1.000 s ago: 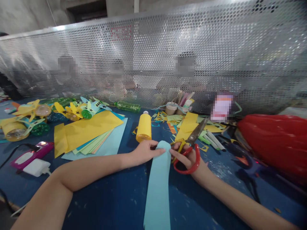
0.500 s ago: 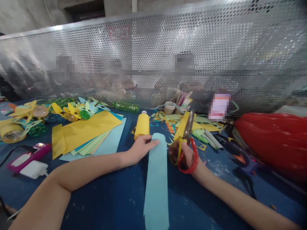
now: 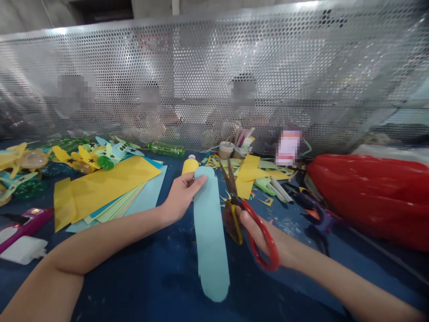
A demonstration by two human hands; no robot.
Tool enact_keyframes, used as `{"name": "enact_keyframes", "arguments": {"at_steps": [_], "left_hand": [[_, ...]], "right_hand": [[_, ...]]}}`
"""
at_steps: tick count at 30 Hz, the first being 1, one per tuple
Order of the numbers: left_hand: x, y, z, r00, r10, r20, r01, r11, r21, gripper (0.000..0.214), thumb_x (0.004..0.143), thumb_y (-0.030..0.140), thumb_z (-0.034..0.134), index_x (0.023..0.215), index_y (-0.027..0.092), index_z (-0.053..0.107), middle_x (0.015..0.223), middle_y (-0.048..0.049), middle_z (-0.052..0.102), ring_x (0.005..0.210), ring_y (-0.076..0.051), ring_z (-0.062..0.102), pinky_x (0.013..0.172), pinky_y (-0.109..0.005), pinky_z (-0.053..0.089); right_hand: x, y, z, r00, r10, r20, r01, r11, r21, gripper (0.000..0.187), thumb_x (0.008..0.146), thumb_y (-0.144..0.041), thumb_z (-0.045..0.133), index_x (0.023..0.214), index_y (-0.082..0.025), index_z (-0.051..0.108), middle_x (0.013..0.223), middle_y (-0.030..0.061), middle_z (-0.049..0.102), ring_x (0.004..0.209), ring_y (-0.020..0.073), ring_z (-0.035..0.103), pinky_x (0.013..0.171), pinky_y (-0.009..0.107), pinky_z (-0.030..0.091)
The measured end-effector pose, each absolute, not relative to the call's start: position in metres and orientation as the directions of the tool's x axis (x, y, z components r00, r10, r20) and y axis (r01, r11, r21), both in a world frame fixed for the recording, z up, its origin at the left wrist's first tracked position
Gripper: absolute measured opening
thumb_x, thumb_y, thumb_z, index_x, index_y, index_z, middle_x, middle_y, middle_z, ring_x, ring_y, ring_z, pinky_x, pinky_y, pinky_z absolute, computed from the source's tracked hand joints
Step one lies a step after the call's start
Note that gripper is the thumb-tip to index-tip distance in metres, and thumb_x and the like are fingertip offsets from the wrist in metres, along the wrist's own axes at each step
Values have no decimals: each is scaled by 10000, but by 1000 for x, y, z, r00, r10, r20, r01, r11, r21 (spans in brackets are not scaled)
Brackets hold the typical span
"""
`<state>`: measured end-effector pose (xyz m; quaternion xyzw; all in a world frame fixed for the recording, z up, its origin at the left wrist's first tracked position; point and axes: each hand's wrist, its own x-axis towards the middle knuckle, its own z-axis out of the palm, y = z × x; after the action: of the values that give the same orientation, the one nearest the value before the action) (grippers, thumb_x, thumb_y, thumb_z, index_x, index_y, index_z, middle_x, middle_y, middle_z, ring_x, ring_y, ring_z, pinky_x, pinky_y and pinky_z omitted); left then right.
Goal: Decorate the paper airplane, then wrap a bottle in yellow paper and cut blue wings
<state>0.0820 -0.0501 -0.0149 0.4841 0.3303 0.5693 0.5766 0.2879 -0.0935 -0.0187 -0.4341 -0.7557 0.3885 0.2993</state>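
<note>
A long light-blue paper strip (image 3: 212, 237) with rounded ends hangs from my left hand (image 3: 182, 195), pinched near its top between thumb and fingers. My right hand (image 3: 256, 230) grips a pair of scissors (image 3: 231, 183) by its red handle, the blades parted and pointing up and away, just right of the strip and apart from it. Behind my left hand stands a yellow bottle (image 3: 190, 166) with a pale cap, partly hidden by the hand and the strip.
Yellow, green and blue paper sheets (image 3: 110, 188) lie at left, below bottle-and-paper figures (image 3: 85, 158). Yellow paper scraps (image 3: 248, 174), markers (image 3: 279, 190) and a red plastic bag (image 3: 365, 197) are at right. A perforated metal screen (image 3: 201, 80) stands behind; people sit beyond it.
The strip has risen, bringing its lower rounded end into view. The scissors have swung left, nearer the strip, and their blades have opened. The whole view has shifted slightly.
</note>
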Motion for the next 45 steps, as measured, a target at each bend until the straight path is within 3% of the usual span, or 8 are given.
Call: {"name": "enact_keyframes", "arguments": {"at_steps": [5, 12, 38, 45], "left_hand": [[84, -58, -13, 144, 976, 164, -259, -123, 958, 390, 706, 524, 732, 798, 152, 656, 655, 15, 614, 578, -111, 556, 558, -233, 471], [87, -64, -9, 161, 975, 155, -255, -110, 961, 407, 706, 532, 728, 818, 147, 661, 663, 8, 613, 585, -112, 552, 564, -231, 471], [90, -68, -11, 163, 979, 126, -322, -68, 944, 379, 697, 505, 743, 751, 147, 631, 668, 7, 626, 583, -111, 562, 561, -234, 479], [90, -69, -14, 160, 980, 119, -319, -63, 946, 393, 699, 510, 740, 837, 153, 649, 649, 18, 601, 568, -108, 545, 560, -236, 459]], "right_hand": [[283, -103, -18, -517, 854, 62, 472, 346, -811, 642, 916, -674, 195, 647, -200, 534, 629, 49, 604, 572, 179, 562, 570, 296, 456], [279, -105, -20, -435, 895, 95, 554, 350, -756, 605, 872, -741, 149, 678, -227, 402, 581, 25, 532, 511, 163, 478, 501, 294, 392], [277, -102, -23, -445, 880, 166, 512, 402, -759, 567, 894, -705, 207, 658, -231, 407, 533, 3, 493, 472, 147, 421, 437, 271, 334], [277, -102, -26, -407, 900, 156, 479, 356, -802, 588, 866, -742, 241, 618, -240, 419, 511, 10, 491, 447, 150, 418, 419, 270, 312]]}}
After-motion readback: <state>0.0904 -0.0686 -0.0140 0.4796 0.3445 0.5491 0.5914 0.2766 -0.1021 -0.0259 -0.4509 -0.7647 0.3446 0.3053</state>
